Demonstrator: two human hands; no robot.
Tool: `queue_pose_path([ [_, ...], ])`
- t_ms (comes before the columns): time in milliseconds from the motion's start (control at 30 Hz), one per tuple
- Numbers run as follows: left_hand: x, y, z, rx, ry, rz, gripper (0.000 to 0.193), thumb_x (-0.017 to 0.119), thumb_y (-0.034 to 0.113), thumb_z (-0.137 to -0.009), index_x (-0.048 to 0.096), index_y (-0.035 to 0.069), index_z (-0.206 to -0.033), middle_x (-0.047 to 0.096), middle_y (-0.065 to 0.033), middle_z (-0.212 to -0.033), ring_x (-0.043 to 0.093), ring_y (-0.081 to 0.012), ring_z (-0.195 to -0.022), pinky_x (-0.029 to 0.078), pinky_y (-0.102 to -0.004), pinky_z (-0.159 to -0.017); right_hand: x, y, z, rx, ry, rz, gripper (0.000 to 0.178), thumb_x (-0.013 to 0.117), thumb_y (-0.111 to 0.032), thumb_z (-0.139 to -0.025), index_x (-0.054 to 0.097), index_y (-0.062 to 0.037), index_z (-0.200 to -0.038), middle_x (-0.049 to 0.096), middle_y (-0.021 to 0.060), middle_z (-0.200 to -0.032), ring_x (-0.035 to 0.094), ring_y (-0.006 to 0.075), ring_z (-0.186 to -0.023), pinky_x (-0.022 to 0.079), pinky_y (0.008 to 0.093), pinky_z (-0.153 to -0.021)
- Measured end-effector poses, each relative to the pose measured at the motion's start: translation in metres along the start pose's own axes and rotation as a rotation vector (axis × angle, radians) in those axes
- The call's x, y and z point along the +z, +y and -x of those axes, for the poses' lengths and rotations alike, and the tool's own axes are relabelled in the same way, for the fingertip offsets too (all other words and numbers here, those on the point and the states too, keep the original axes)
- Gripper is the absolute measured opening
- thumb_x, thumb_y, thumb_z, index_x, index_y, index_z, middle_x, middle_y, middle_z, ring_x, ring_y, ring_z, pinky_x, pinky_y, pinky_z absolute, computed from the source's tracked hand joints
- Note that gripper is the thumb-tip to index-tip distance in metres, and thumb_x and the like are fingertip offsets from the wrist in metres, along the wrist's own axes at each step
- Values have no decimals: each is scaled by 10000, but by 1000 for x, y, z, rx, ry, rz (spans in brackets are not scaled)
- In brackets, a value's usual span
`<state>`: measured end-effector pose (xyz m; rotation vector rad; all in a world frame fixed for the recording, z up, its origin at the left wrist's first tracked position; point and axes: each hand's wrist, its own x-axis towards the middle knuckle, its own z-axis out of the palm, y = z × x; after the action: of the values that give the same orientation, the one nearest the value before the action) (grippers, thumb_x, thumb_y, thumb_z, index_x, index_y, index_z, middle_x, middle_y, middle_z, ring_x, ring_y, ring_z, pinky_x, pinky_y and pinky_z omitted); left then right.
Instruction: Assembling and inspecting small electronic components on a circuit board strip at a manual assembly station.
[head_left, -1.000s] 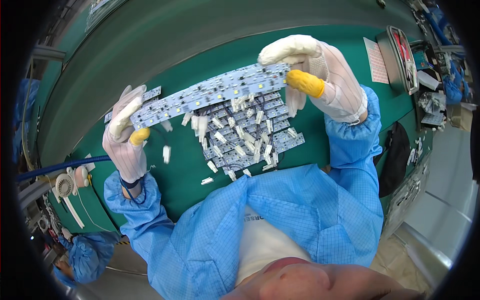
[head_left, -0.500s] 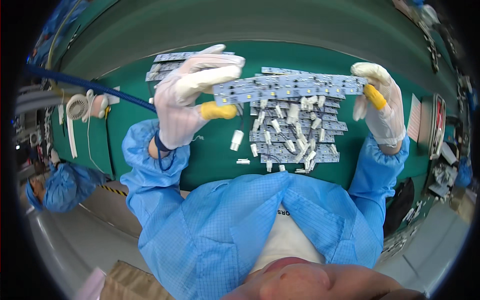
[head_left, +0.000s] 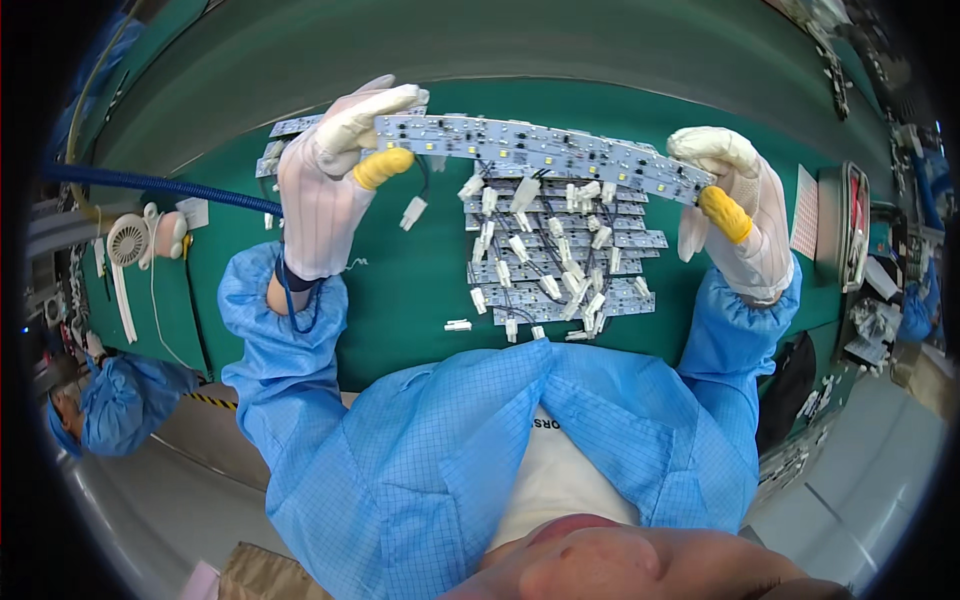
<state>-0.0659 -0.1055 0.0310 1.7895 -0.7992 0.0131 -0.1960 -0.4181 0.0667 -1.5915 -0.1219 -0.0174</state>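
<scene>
A long LED circuit board strip is held up between my two gloved hands, its component side showing and its right end lower than its left. My left hand, in a white glove with a yellow thumb cover, pinches the left end. Over at the right end, my right hand grips it in the same kind of glove. A white connector dangles on a short dark wire near the left end. Beneath the strip lies a stack of similar LED boards with many white connectors on wires.
More boards lie behind my left hand on the green mat. A loose white connector rests near the mat's front. To the left are a blue coiled cord and a small white fan. A co-worker is at far left.
The strip has tilted: its left end moved up and left, while its right end dropped slightly. Both hands shifted left in the picture, still gripping it. The whole view has shifted a little too.
</scene>
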Motion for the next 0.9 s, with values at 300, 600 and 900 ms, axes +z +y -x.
queue_pose_path([
  [300, -4, 0, 1, 187, -31, -55, 430, 700, 314, -792, 656, -2, -1080, 668, -124, -1068, 598, -309, -1095, 459, -404, -973, 0, 3, -6, 99, 62, 31, 502, 637, -373, -885, 549, 31, -1170, 661, 77, -868, 590, 73, -555, 430, 161, -485],
  [600, -1, -1, 2, -87, -20, -119, 481, 707, 336, -788, 641, -2, -1124, 651, -125, -1131, 612, -263, -1070, 478, -332, -911, 0, -3, 4, 70, -26, 36, 558, 676, -368, -844, 525, 35, -1200, 650, 105, -918, 608, 93, -613, 447, 183, -501],
  [900, 0, 5, 3, 83, -35, 66, 424, 705, 263, -799, 641, -8, -1119, 660, -123, -1099, 597, -262, -1090, 465, -348, -941, -2, -3, -5, 37, 57, 70, 522, 642, -373, -867, 545, 41, -1170, 655, 85, -864, 589, 87, -554, 419, 174, -479],
])
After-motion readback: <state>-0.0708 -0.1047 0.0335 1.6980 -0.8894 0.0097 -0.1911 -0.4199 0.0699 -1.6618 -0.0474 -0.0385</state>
